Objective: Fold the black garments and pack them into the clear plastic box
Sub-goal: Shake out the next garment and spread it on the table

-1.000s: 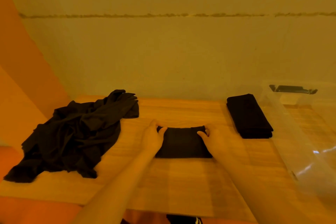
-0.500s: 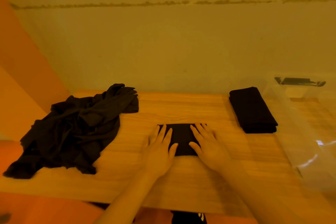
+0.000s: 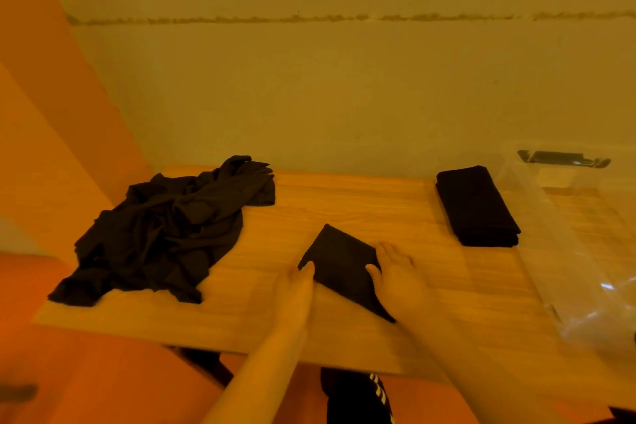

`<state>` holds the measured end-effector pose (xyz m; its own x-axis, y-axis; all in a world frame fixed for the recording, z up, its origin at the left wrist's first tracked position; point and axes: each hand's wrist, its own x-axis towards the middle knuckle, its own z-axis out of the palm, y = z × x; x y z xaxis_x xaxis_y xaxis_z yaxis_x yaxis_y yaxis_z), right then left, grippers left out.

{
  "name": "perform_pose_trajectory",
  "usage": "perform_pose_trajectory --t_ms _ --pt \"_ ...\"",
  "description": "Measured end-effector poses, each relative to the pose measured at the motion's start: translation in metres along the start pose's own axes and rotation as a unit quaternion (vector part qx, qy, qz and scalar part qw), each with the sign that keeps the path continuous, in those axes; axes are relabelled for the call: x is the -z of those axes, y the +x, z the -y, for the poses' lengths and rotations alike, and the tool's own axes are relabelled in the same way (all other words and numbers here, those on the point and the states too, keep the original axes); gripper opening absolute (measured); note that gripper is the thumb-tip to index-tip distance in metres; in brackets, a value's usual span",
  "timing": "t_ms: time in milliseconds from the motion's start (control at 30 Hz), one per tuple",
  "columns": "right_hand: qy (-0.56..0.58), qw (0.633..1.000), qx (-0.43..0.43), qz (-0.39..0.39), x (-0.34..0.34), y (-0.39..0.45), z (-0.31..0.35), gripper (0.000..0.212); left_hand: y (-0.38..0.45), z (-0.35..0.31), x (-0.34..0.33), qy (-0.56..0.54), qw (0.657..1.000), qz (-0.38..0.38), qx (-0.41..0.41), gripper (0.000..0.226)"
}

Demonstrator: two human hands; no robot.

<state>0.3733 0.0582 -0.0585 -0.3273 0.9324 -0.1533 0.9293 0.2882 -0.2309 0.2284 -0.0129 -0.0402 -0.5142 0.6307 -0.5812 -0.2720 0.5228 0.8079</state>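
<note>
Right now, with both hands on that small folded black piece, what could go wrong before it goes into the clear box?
1. The folded garment lies skewed on the table, and the left hand and right hand touch only its edges; lifted that way, the folds may fall open.
2. The folded stack lies between it and the clear plastic box, so a low carry could knock the stack askew.
3. The unfolded pile reaches the table's left edge and might slide off.
</note>
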Motion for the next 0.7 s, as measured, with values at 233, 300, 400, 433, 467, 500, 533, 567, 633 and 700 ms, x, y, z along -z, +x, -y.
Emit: perform_pose_trajectory --t_ms 233,300,400,433,467,500,533,567,633,700 --pt "0.212 0.973 -0.081 0.029 0.005 -0.010 -0.008 0.072 0.016 -0.027 -0.038 0.029 0.999 0.002 0.021 0.055" --pt "0.262 0.960 -0.078 0.053 0.007 -0.012 -0.010 0.077 0.017 -0.037 -0.048 0.018 0.999 0.035 0.016 0.048" --pt "0.342 0.936 -0.072 0.044 0.008 -0.014 -0.016 0.080 0.010 -0.048 -0.056 -0.043 0.995 0.094 0.009 0.039" --pt "0.385 0.919 -0.076 0.036 0.009 -0.013 -0.019 0.083 0.007 -0.050 -0.057 -0.075 0.990 0.117 0.007 0.037" --pt "0.433 0.897 -0.083 0.035 0.012 -0.013 -0.022 0.085 0.006 -0.053 -0.058 -0.108 0.984 0.144 0.005 0.035" --pt "0.488 0.867 -0.092 0.042 0.015 -0.011 -0.027 0.085 0.005 -0.056 -0.059 -0.134 0.976 0.174 0.004 0.033" --pt "0.551 0.826 -0.101 0.060 0.019 -0.010 -0.031 0.081 0.004 -0.059 -0.061 -0.153 0.967 0.202 0.002 0.030" --pt "0.615 0.776 -0.114 0.087 0.023 -0.009 -0.034 0.073 0.005 -0.062 -0.063 -0.161 0.961 0.223 -0.002 0.028" --pt "0.681 0.707 -0.139 0.131 0.033 -0.011 -0.041 0.054 0.005 -0.072 -0.068 -0.162 0.954 0.252 -0.002 0.027" --pt "0.695 0.692 -0.146 0.133 0.043 -0.014 -0.048 0.039 0.004 -0.083 -0.077 -0.164 0.948 0.274 0.003 0.026"
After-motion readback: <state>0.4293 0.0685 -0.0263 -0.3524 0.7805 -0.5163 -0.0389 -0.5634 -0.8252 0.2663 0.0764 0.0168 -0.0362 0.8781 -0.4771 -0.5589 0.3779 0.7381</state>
